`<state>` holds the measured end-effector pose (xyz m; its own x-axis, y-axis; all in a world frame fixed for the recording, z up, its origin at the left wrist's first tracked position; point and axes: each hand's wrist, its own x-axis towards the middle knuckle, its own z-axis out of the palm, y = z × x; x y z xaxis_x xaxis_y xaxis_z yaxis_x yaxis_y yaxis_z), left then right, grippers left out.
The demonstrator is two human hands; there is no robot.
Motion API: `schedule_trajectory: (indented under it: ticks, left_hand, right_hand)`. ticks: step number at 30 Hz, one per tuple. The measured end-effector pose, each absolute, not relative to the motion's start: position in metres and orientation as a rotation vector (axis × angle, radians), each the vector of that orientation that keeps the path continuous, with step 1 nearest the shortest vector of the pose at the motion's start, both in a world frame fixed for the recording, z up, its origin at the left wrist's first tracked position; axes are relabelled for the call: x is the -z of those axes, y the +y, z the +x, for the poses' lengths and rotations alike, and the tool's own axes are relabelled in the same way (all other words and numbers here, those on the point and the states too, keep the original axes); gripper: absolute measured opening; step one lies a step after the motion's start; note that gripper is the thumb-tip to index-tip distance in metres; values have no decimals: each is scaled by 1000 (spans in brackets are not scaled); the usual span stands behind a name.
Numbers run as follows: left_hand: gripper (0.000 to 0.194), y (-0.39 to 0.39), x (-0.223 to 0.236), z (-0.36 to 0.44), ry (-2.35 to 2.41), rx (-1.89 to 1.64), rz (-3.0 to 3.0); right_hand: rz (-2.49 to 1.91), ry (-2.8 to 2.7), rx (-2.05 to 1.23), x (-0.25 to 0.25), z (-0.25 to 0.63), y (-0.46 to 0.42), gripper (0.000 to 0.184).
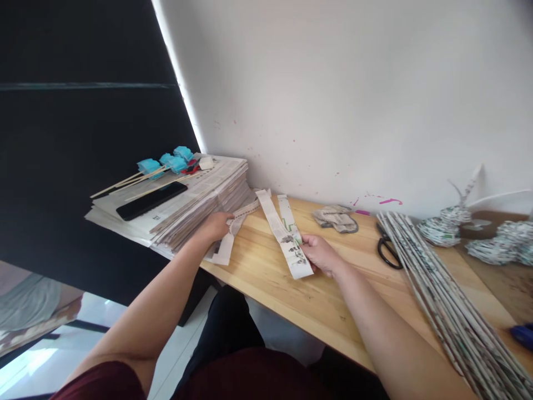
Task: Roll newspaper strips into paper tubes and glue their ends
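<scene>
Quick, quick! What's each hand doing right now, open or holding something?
Left hand: touching paper strips beside the newspaper stack; can't tell if it's gripping.
Right hand: closed, holding a printed paper strip.

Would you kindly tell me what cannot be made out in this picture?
In the head view:
Right hand: some fingertips, hidden behind a whitish printed paper strip.
Stacked grey newspapers: fine print too small to read.
Black-handled scissors: partly covered by long whitish rolled-paper sticks.
Dark-blue object: cut off by the right edge.
</scene>
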<state>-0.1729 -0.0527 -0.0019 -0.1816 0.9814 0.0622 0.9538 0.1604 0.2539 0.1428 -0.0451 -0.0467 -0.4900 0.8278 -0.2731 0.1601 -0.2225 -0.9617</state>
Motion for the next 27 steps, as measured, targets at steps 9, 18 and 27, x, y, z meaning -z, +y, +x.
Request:
schedule_trajectory:
  ticks: [9, 18, 27]
  left_hand:
    - [35, -54, 9, -172, 2403, -183, 1963]
    - [30, -37, 10, -138, 2454, -281, 2121]
    - [9, 33, 14, -140, 2261, -577, 1974]
  right_hand:
    - [-1161, -1598, -1746, 48, 142, -45, 31]
    - [-1123, -1560, -1785, 52, 142, -43, 26]
    - [-1118, -1531, -1805, 53, 142, -42, 30]
